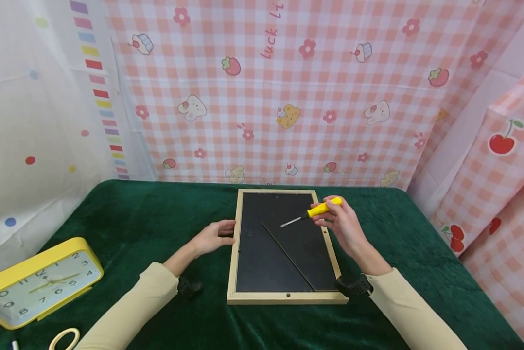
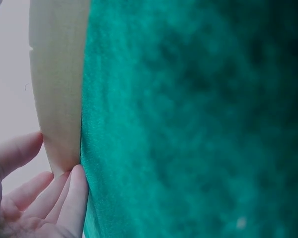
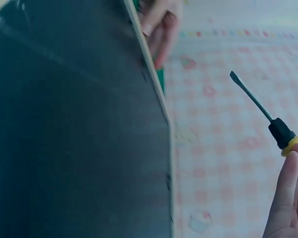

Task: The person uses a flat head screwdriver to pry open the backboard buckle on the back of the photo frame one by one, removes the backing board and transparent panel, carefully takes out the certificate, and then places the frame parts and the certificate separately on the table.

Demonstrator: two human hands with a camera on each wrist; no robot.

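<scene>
A light wood picture frame [image 1: 262,298] lies back side up on the green cloth. Its black backing [image 1: 262,267] carries a slanted black stand leg [image 1: 301,243]. At the frame's left side, my left hand [image 1: 213,237] touches the rail with fingers fairly straight; in the left wrist view its fingertips rest along the pale wooden side. My right hand [image 1: 342,226] grips a flathead screwdriver [image 3: 282,133] by its yellow handle. The screwdriver is held over the upper right of the backing, its blade slanting down to the left.
A yellow clock [image 1: 80,245] stands at the left. Near it, a cream-coloured loop [image 1: 77,332] and a small white-tipped item [image 1: 14,345] show at the bottom edge. Dark green velvet cloth [image 1: 157,209] covers the table. A pink checked curtain [image 1: 262,146] hangs behind.
</scene>
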